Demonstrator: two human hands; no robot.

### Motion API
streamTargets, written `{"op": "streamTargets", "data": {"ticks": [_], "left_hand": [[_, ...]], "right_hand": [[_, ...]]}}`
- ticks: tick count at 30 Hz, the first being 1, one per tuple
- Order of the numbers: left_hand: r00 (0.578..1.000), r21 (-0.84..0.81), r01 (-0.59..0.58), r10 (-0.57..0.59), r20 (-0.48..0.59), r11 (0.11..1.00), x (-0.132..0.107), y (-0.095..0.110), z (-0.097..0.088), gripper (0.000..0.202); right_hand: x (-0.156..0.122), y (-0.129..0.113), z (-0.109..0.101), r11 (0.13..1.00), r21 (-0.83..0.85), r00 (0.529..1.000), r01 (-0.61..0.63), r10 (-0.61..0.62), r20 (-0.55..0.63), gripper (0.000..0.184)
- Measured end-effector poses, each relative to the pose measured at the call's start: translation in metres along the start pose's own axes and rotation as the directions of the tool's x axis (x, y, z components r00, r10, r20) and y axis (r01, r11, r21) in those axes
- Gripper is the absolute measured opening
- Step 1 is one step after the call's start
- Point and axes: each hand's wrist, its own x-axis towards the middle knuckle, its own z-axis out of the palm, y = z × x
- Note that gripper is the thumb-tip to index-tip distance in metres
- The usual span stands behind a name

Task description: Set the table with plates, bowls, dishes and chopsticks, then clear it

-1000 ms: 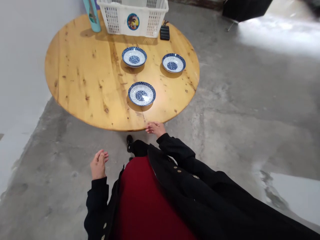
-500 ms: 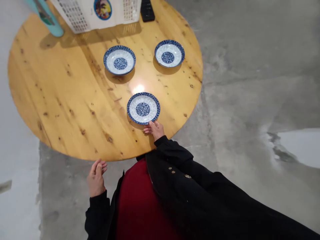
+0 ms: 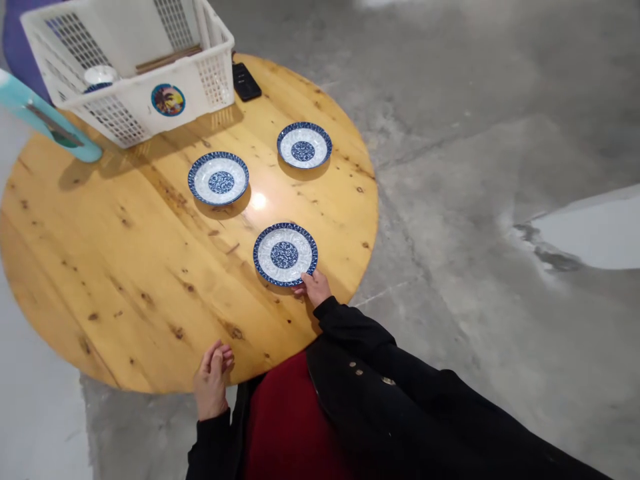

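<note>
My right hand (image 3: 314, 287) grips the near right rim of a blue-and-white plate (image 3: 285, 255), thumb on top and fingers beneath. Two similar dishes rest farther off on the round wooden table (image 3: 125, 267): one blue-rimmed plate (image 3: 219, 178) to the left and another plate (image 3: 305, 145) toward the back right. At the table's near edge is my left hand (image 3: 213, 380), its fingers loosely curled and holding nothing that shows. The underside of the held plate is hidden.
A white plastic basket (image 3: 130, 120) stands at the back left, containing a bowl (image 3: 100, 77) and chopstick-like sticks (image 3: 167, 60). Beside it are a light-blue upright object (image 3: 60, 127) and a black phone-like object (image 3: 247, 82). Grey concrete floor (image 3: 475, 267) lies beyond the table's right edge.
The view has shifted, so the table sits lower and farther left and the basket's inside shows. My right hand stays on the near plate's rim; my left hand now overlaps the table edge.
</note>
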Motion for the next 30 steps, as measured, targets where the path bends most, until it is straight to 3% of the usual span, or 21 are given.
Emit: {"op": "streamTargets", "data": {"ticks": [8, 14, 30], "left_hand": [[0.988, 0.056, -0.023, 0.014, 0.156, 0.998, 0.043, 0.034, -0.018, 0.057], [0.984, 0.059, -0.07, 0.059, 0.169, 0.996, 0.071, 0.057, -0.034, 0.055], [0.965, 0.069, -0.017, -0.002, 0.263, 0.998, 0.07, 0.057, -0.024, 0.06]], "right_hand": [[0.001, -0.005, 0.008, 0.999, 0.041, 0.997, 0.012, -0.009, -0.074, 0.015], [-0.002, -0.009, 0.015, 0.997, 0.071, 0.99, -0.008, 0.018, -0.139, 0.011], [-0.004, -0.014, 0.021, 0.999, 0.011, 0.98, -0.03, 0.031, -0.195, 0.01]]}}
